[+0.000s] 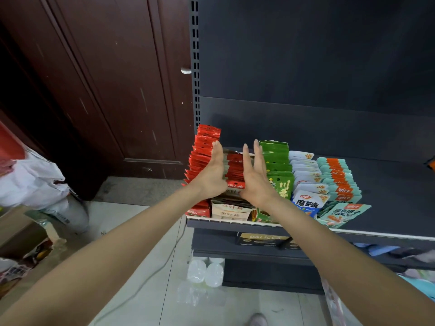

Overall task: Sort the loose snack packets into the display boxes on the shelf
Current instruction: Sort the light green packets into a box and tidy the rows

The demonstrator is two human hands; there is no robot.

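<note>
Far left of frame: white plastic bags (35,182) heaped on the floor beside an open cardboard carton (26,234), in front of a dark red wooden door (98,90). A thin cable (164,260) trailing over pale floor tiles toward lower centre.

Left of centre: slotted grey upright (195,67) marking the shelf's left edge, hard against the door. Against that edge, a tall row of red packets (202,149) standing upright and leaning back.

Centre: left hand (213,172) flat and upright, fingers straight and together, palm pressed to the left side of the middle row of red-and-silver packets (235,168). Right hand (255,175) mirroring it on the row's right side, fingers straight, slightly spread, pointing up and away. Row squeezed between both palms, neither hand curled round anything. Both forearms bare, reaching in from the lower corners. Below the wrists, beige packets (230,211) at the shelf's front lip (235,223).

Right of centre: green packets (276,158) just beside the right hand, then white-and-blue packets (306,184), then teal-and-orange packets (339,182), one teal packet tipped forward over the lip.

Right: bare dark shelf surface (395,196), open room to the frame edge, dark back panel (329,67) above. Lower shelf holding a black box (261,240); clear plastic bottles (204,271) on the floor beneath.
</note>
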